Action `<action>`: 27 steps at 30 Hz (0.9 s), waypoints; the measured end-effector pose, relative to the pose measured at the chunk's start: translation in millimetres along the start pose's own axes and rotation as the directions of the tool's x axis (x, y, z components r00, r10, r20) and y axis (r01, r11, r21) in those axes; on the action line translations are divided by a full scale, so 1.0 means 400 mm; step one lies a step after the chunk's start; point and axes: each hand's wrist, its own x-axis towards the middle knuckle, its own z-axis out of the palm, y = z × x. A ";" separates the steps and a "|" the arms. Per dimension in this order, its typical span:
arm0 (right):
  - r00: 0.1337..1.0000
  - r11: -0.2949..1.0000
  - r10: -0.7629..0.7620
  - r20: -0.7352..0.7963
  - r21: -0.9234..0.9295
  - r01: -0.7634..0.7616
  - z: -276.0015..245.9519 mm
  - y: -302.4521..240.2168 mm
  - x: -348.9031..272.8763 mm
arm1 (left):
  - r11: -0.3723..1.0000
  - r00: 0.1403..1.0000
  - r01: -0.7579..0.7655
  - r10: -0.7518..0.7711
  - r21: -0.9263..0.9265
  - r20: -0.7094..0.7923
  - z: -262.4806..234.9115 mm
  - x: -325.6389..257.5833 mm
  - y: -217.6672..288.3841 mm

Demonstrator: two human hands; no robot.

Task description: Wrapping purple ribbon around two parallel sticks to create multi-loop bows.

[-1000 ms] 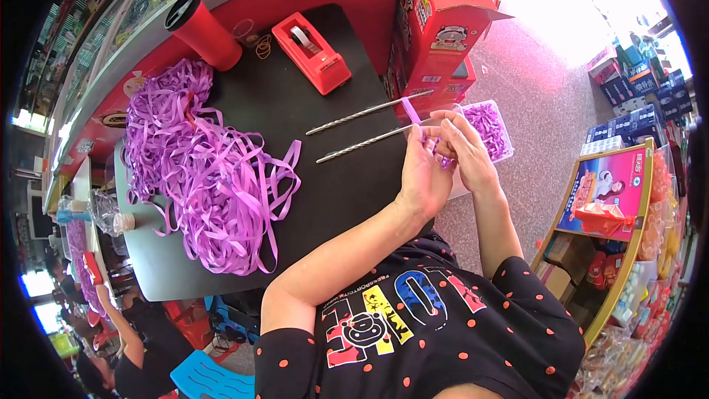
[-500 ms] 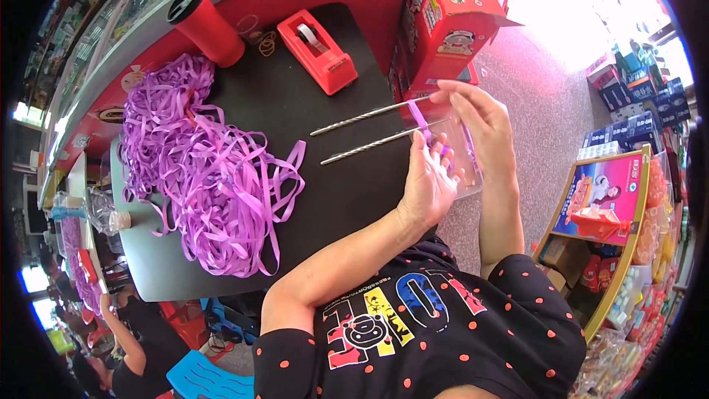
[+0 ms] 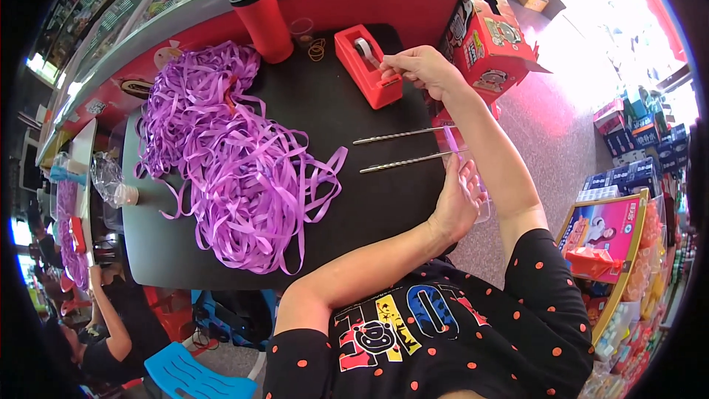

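Note:
My right hand [image 3: 422, 71] is over the red tape dispenser [image 3: 367, 66], its fingers pinched at the clear tape near the cutting end. Two long metal rods with spiral flutes, like drill bits [image 3: 402, 166], stick out parallel over the table's right side. Purple ribbon [image 3: 450, 140] is wound round them near their right ends. My left hand [image 3: 458, 199] is closed at that ribbon, just below the lower rod; its fingertips are partly hidden. On the table's left lies a big tangled heap of purple ribbon [image 3: 244, 170], with a red tie near its top.
The black table [image 3: 325, 247] carries a red tumbler [image 3: 264, 18] and rubber bands [image 3: 316, 49] at the back. A clear plastic bin [image 3: 484, 210] stands off its right edge. Beyond is a red carton [image 3: 491, 44]. A blue stool [image 3: 193, 373] stands front left; another person [image 3: 111, 325] sits far left.
My right hand has gone from beside the rods up and left to the tape dispenser. My left hand stays at the ribbon on the rods. The whole view has shifted.

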 end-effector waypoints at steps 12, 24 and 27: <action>0.997 0.997 0.071 0.031 -0.001 -0.071 -0.009 -0.003 0.018 | 0.999 0.998 0.033 -0.034 -0.012 -0.049 0.008 0.003 0.001; 1.000 0.975 -0.013 0.006 0.220 0.012 -0.014 -0.010 -0.011 | 0.999 0.997 0.017 -0.020 -0.043 -0.070 0.005 0.008 -0.001; 0.999 0.974 -0.003 0.053 0.224 -0.009 -0.020 -0.008 -0.032 | 0.999 0.998 0.008 -0.011 -0.038 -0.067 0.000 0.010 0.000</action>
